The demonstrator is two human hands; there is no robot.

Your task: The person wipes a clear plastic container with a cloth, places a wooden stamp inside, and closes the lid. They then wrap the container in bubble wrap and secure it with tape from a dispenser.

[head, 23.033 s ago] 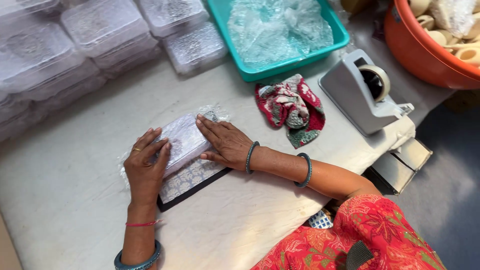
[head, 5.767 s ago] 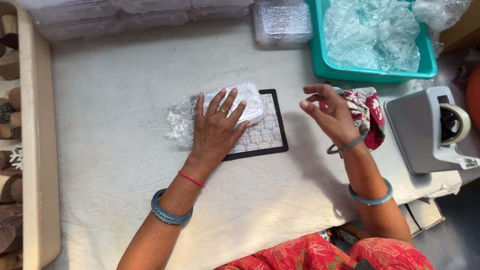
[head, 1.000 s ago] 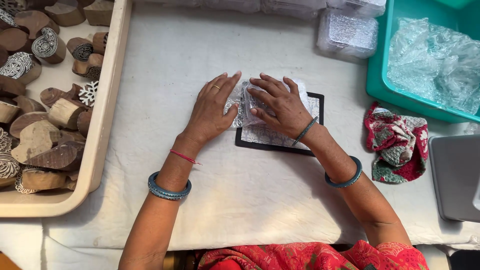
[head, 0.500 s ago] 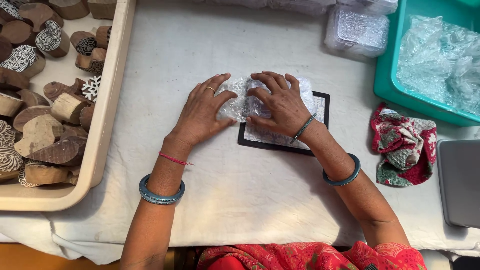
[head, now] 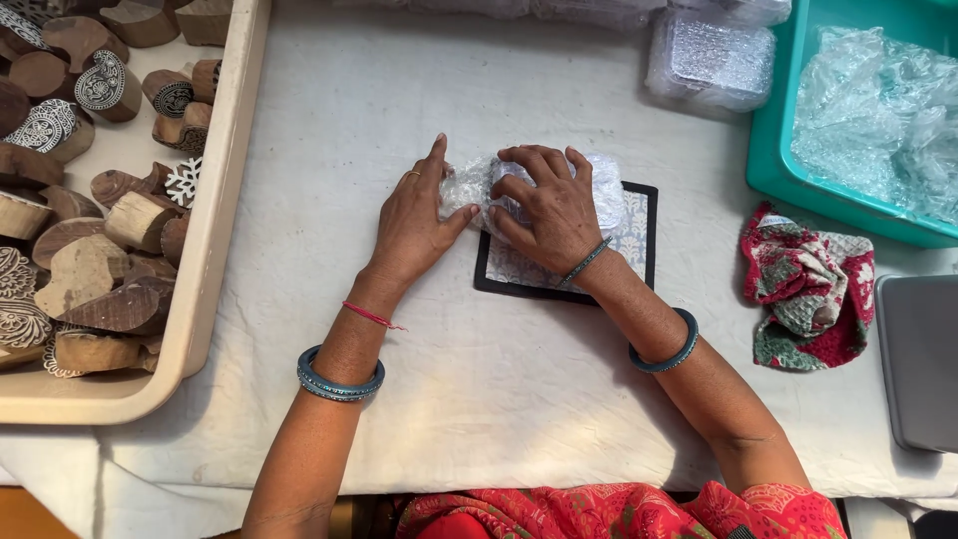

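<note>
A small bundle wrapped in clear bubble wrap lies on a black-edged patterned board in the middle of the white cloth-covered table. My right hand presses down on top of the bundle, fingers curled over it. My left hand rests against the bundle's left end, pinching the loose wrap there. Most of the bundle is hidden under my right hand.
A beige tray at the left holds several carved wooden printing blocks. A teal bin of bubble wrap sits at the upper right, wrapped packets lie at the back, a red patterned cloth and a grey object at the right.
My left hand has slid in against the bundle's left end and gathered the wrap; my right hand has curled tighter on top. The view has shifted slightly.
</note>
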